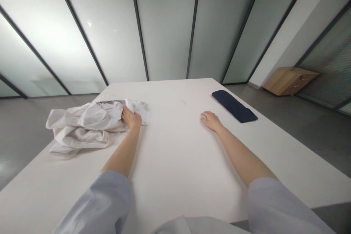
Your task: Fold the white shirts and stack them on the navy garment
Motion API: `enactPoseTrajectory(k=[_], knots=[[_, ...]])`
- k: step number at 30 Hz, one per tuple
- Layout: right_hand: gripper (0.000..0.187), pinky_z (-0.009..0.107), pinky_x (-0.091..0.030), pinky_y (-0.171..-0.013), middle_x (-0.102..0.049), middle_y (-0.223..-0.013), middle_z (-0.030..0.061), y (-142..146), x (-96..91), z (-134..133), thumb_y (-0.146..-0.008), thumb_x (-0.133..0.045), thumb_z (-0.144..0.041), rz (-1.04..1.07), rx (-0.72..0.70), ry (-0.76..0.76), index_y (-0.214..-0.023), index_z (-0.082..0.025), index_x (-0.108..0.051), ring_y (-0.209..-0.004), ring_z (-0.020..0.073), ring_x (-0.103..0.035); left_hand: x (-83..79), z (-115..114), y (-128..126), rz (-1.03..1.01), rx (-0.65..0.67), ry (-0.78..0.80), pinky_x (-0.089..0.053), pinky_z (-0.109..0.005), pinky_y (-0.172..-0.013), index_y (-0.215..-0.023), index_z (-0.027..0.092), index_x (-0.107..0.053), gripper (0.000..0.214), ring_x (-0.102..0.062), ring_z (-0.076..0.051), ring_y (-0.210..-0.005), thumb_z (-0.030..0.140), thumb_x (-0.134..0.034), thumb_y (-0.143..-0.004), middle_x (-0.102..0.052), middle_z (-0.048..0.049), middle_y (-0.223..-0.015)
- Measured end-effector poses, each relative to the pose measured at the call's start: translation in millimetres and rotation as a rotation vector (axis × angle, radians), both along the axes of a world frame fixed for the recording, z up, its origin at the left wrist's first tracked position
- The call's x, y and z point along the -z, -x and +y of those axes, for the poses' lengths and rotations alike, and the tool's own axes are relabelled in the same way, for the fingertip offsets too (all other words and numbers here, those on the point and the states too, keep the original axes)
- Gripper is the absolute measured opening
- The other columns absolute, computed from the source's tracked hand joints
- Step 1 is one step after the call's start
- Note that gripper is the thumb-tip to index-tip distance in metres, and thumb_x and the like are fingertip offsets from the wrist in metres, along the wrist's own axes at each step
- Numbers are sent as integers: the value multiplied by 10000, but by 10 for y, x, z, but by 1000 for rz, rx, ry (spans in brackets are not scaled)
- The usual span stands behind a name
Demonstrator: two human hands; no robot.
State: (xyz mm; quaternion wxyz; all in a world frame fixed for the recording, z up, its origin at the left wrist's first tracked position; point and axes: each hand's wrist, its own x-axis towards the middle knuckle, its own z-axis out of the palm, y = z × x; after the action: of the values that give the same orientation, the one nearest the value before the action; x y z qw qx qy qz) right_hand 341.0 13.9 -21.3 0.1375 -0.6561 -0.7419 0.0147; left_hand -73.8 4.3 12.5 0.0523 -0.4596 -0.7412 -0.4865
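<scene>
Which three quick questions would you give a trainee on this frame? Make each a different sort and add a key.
1. Multiple choice: what does the person's left hand touch?
A) the wooden drawer cabinet
B) the crumpled white fabric
C) the frosted glass partition

2. True or false: the right hand is apart from the folded navy cloth.

3. Fill in the missing word: the crumpled white fabric and the folded navy cloth both lie on a white ____.

Key:
1. B
2. True
3. table
</scene>
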Motion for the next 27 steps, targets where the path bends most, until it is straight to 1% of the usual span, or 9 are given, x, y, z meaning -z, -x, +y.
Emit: enactPoseTrajectory(k=[2,5,9,12,15,17,19,22,27], knots=[[384,351,-389,-1015,-572,-1328,97,2,-4,-4,-876,-504,-336,1,-5,-5,-1213,-204,-633,-1210,252,-521,27,61,105,-76,44,-57,-359,-523,-1044,-1189,85,-540,453,-509,-335,-1195,96,-424,-751,-605,-196,-1179],[391,351,-387,-1019,-572,-1326,109,4,-13,-8,-875,-509,-331,3,-6,-1,-1218,-188,-631,-1210,254,-522,30,98,146,-105,150,-162,-381,-474,-1033,-1045,117,-595,363,-552,-287,-1116,87,-378,-756,-649,-129,-1044],[393,346,-386,-1019,-565,-1332,115,12,-28,-13,-879,-504,-334,5,-11,16,-1215,-177,-632,-1210,254,-522,5,28,-98,64,343,-206,-341,-435,-1084,-1003,168,-608,341,-490,-253,-1220,84,-410,-738,-600,-122,-1213],[381,351,-386,-1019,-571,-1325,103,27,-46,-28,-882,-498,-334,4,-5,11,-1210,-197,-633,-1206,253,-523,15,-81,-414,146,643,-32,-346,-392,-1088,-996,189,-628,331,-480,-227,-1248,118,-418,-751,-593,-95,-1263],[384,355,-388,-1018,-573,-1323,101,43,-67,-52,-883,-493,-329,9,-5,13,-1217,-197,-627,-1202,252,-524,40,-172,-647,110,962,291,-435,-357,-985,-952,187,-650,280,-590,-222,-1072,205,-428,-783,-682,-66,-1069],[392,354,-389,-1018,-569,-1328,104,48,-77,-64,-883,-488,-325,10,-6,19,-1224,-187,-622,-1203,252,-522,44,-194,-690,44,1057,436,-486,-336,-866,-810,179,-645,254,-624,-215,-902,255,-403,-803,-693,-47,-876],[390,352,-386,-1020,-571,-1328,98,48,-82,-68,-882,-486,-320,6,-2,20,-1225,-193,-622,-1203,249,-522,35,-184,-658,-31,1046,479,-501,-318,-753,-676,182,-593,284,-613,-197,-771,258,-355,-812,-657,-31,-741],[387,354,-388,-1018,-573,-1327,94,44,-79,-60,-881,-484,-316,-5,6,20,-1221,-198,-626,-1197,249,-525,16,-157,-574,-63,936,422,-499,-305,-698,-676,191,-578,290,-604,-183,-742,257,-337,-822,-641,-22,-733],[384,352,-388,-1013,-567,-1335,91,43,-66,-44,-891,-479,-329,-12,12,19,-1221,-198,-626,-1207,250,-519,-35,-231,-621,230,653,191,-460,-384,-925,-1005,184,-615,253,-584,-245,-1039,312,-510,-813,-653,-94,-1049]])
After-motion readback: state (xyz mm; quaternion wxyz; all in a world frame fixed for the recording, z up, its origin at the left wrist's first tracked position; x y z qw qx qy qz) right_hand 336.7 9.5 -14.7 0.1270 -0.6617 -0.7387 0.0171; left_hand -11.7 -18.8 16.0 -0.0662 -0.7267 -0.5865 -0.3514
